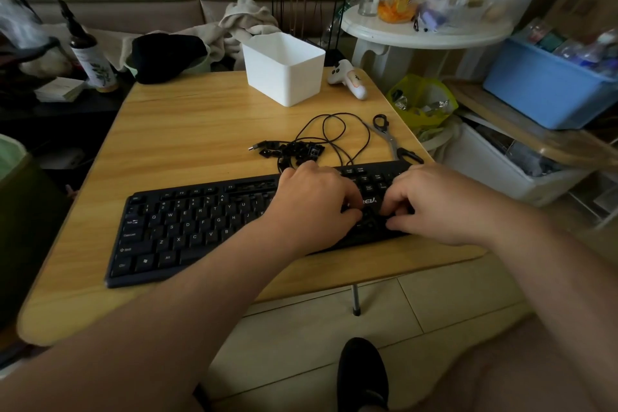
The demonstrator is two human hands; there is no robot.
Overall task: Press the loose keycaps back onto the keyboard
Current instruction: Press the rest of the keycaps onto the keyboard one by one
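Note:
A black keyboard (pixel 187 231) lies across the near part of a small wooden table (pixel 200 124). Behind it sits a pile of loose black keycaps (pixel 291 150), tangled with the keyboard's thin black cable (pixel 337 130). My left hand (pixel 314 207) and my right hand (pixel 438 204) both rest on the keyboard's right part, fingers curled down and fingertips meeting over a spot near the arrow keys. What lies under the fingertips is hidden. A row of bare slots shows along the top row (pixel 257 184) left of my left hand.
A white plastic bin (pixel 284 70) and a white controller (pixel 347 78) stand at the table's far side. Scissors (pixel 391 140) lie at the right edge behind the keyboard. A round white side table (pixel 424 30), a blue tub (pixel 548 87) and a yellow bag (pixel 421 100) crowd the right.

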